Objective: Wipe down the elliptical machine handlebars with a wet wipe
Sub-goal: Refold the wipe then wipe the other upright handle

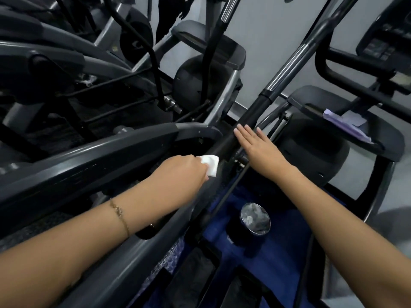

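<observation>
A long handlebar (251, 114) of the elliptical machine runs diagonally from the lower middle to the upper right, black near me and chrome higher up. My left hand (182, 168) pinches a folded white wet wipe (210, 164) and presses it against the black lower part of the bar. My right hand (259, 147) lies flat with straight fingers, its fingertips touching the same bar just above the wipe. A thin bracelet sits on my left wrist.
A grey curved arm (100, 152) of the machine passes under my left forearm. A second handlebar (219, 30) rises at top centre. A round metal cap (255, 218) sits below the bar over blue cloth. Another machine's console (384, 41) stands at upper right.
</observation>
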Available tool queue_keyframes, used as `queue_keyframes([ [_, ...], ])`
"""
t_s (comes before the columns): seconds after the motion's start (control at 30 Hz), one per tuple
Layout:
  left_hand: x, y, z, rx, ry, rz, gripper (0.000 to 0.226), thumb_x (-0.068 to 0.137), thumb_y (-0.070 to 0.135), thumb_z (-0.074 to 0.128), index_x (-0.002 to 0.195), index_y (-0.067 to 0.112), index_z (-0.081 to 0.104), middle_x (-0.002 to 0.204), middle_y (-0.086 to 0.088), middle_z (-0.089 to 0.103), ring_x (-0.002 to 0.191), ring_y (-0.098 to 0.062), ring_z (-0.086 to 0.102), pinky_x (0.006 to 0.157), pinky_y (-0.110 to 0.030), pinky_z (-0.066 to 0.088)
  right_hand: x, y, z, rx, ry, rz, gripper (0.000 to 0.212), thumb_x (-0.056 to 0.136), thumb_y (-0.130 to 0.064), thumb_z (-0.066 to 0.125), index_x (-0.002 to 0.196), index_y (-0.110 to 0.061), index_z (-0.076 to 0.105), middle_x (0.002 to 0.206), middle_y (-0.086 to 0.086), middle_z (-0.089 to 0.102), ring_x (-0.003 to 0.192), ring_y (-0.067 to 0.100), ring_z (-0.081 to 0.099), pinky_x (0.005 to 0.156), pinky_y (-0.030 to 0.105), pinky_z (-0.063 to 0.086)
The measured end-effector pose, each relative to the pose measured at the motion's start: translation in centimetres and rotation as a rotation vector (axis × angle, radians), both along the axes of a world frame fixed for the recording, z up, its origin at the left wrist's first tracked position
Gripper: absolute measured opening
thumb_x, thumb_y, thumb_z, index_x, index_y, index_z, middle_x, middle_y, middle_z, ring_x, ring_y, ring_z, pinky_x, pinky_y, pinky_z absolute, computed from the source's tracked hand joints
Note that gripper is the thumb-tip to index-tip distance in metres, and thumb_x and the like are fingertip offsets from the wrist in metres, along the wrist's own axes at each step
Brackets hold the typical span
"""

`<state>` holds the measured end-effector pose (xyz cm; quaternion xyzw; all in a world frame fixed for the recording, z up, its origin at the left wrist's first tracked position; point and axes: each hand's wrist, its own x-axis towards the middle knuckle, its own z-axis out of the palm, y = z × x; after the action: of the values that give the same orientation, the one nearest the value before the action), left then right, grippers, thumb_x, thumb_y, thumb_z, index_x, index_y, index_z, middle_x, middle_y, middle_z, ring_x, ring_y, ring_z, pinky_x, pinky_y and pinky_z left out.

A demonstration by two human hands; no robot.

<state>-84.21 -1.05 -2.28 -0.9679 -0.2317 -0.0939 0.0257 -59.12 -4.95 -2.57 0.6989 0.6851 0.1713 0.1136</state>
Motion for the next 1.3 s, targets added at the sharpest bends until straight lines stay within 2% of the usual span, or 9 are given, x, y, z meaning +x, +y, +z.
queue_keyframes([
  [0.07,0.6,-0.1,0.5,-0.006,0.036,0.028,0.032,0.099,0.028,0.034,0.13,0.019,0.038,0.114,0.0,0.06,0.093,-0.027,0.062,0.064,-0.034,0.038,1.9,0.0,0.8,0.026,-0.095,0.098,0.072,0.078,0.01,0.041,0.146,-0.006,0.019,0.153,0.012,0.02,0.142,0.028,0.02,0.114,0.04,0.006],
  [0.2,5.9,1.3,1.4,0.038,0.053,0.043,0.013,0.096,0.017,0.04,0.104,0.017,0.05,0.111,-0.006,0.059,0.093,-0.029,0.062,0.057,-0.031,0.029,6.5,1.5,5.8,0.106,-0.147,-0.078,0.072,0.085,0.006,0.034,0.147,-0.006,-0.002,0.156,0.013,-0.003,0.145,0.027,-0.003,0.116,0.04,-0.005],
  [0.3,8.3,2.4,1.8,0.036,0.09,0.035,0.012,0.094,0.011,0.044,0.093,0.023,0.044,0.108,-0.008,0.061,0.092,-0.028,0.063,0.054,-0.03,0.027,7.5,1.9,6.6,0.049,-0.185,-0.107,0.068,0.089,0.003,0.032,0.147,-0.006,-0.004,0.156,0.013,-0.006,0.145,0.027,-0.003,0.116,0.04,-0.004],
  [0.43,8.2,2.9,1.1,0.154,-0.031,-0.044,0.017,0.081,0.011,0.064,0.085,0.02,0.05,0.091,-0.007,0.064,0.068,-0.027,0.065,0.04,-0.027,0.012,7.0,1.8,6.4,0.04,-0.137,-0.11,0.067,0.09,0.004,0.031,0.147,-0.007,-0.002,0.156,0.012,-0.006,0.145,0.026,-0.001,0.117,0.039,-0.001],
  [0.6,12.0,4.1,2.0,0.018,0.035,-0.032,0.015,0.093,0.009,0.046,0.103,0.02,0.048,0.116,-0.01,0.058,0.097,-0.027,0.062,0.06,-0.028,0.03,6.2,2.1,7.2,0.015,-0.098,-0.162,0.07,0.09,0.003,0.033,0.147,-0.009,-0.005,0.156,0.009,-0.011,0.145,0.022,-0.001,0.117,0.036,0.001],
  [0.83,12.5,5.4,0.8,-0.006,0.016,0.003,0.011,0.093,0.015,0.047,0.103,0.013,0.053,0.107,-0.01,0.064,0.095,-0.029,0.063,0.062,-0.03,0.037,5.6,2.4,7.1,0.01,0.006,-0.218,0.072,0.09,-0.001,0.039,0.148,-0.011,-0.003,0.156,0.007,-0.011,0.145,0.021,0.001,0.119,0.036,0.005],
  [0.97,14.9,6.4,1.4,-0.21,-0.234,-0.023,0.036,0.096,0.034,0.045,0.118,0.01,0.06,0.115,-0.011,0.061,0.101,-0.03,0.061,0.079,-0.036,0.048,5.4,2.8,7.1,0.009,0.039,-0.251,0.071,0.09,-0.002,0.04,0.148,-0.012,0.0,0.157,0.005,-0.011,0.146,0.022,0.002,0.118,0.037,0.006],
  [1.1,15.9,7.6,1.3,-0.657,-0.657,0.128,0.023,0.09,0.025,0.057,0.103,0.012,0.072,0.1,-0.005,0.071,0.096,-0.02,0.064,0.081,-0.025,0.046,5.5,3.0,7.0,0.003,0.041,-0.274,0.072,0.09,-0.005,0.042,0.148,-0.014,0.0,0.157,0.004,-0.011,0.145,0.023,0.002,0.118,0.038,0.007],
  [1.3,19.0,9.5,2.1,-0.941,-0.882,0.182,0.02,0.083,0.02,0.067,0.101,0.011,0.069,0.099,-0.001,0.07,0.089,-0.01,0.061,0.084,-0.021,0.047,5.2,3.2,7.1,-0.008,0.047,-0.312,0.073,0.09,-0.005,0.042,0.148,-0.016,-0.002,0.156,0.002,-0.013,0.145,0.023,0.0,0.119,0.038,0.007],
])
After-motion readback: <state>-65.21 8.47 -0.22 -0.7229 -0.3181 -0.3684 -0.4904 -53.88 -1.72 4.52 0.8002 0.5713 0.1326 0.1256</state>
